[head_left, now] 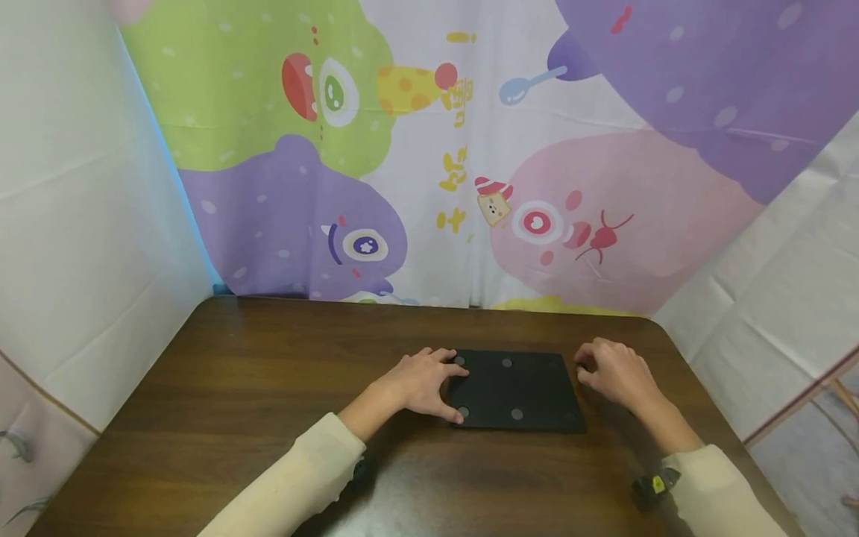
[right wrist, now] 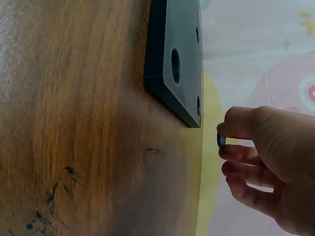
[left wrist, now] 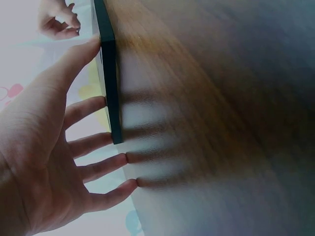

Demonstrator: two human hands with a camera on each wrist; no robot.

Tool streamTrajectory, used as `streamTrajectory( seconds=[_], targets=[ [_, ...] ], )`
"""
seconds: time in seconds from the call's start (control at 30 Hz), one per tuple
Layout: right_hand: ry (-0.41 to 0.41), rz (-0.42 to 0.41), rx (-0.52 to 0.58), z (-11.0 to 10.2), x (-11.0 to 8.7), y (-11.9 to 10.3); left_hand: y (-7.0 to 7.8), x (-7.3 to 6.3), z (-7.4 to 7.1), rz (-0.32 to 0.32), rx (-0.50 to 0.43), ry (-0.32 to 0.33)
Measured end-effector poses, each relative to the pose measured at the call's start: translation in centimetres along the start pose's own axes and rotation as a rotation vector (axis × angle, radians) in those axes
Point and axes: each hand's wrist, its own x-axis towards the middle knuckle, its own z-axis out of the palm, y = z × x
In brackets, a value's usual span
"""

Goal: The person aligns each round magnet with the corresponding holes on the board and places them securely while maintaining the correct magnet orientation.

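A flat black rectangular plate (head_left: 496,389) lies on the table with round spots in its top. The left and middle spots look grey, the right-hand ones darker. In the right wrist view round recesses (right wrist: 175,66) show near its corner. My left hand (head_left: 417,382) rests on the plate's left end, fingers spread. Its thumb (left wrist: 81,56) and the nearer fingers touch the plate; the outer ones reach past it. Just off the right end, my right hand (head_left: 617,371) pinches a small dark disc (right wrist: 221,140) between thumb and finger, apart from the plate.
The dark wooden table (head_left: 268,373) has rounded far corners. A curtain (head_left: 429,149) printed with cartoon monsters hangs behind it, and white cloth (head_left: 80,149) encloses the left side. A dark device (head_left: 654,485) sits at the right wrist.
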Motion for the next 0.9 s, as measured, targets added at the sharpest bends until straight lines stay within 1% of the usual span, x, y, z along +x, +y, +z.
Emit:
streamTrajectory(
  seconds=[0.13, 0.23, 0.6, 0.73, 0.9],
  targets=[
    [0.016, -0.028, 0.007, -0.1, -0.1, -0.4, 0.0, 0.0, 0.0, -0.005, 0.003, 0.001],
    [0.011, -0.054, 0.015, -0.2, -0.2, -0.7, 0.0, 0.0, 0.0, -0.005, 0.002, 0.0],
    [-0.044, -0.143, 0.025, -0.3, -0.7, -1.3, 0.0, 0.0, 0.0, -0.002, 0.001, -0.006],
    [-0.088, -0.178, 0.028, -0.4, -0.8, -1.3, -0.1, 0.0, 0.0, 0.0, -0.004, -0.009],
    [-0.19, -0.198, 0.042, -0.8, -0.8, -1.2, 0.0, 0.0, -0.1, 0.002, 0.0, -0.011]
  ],
)
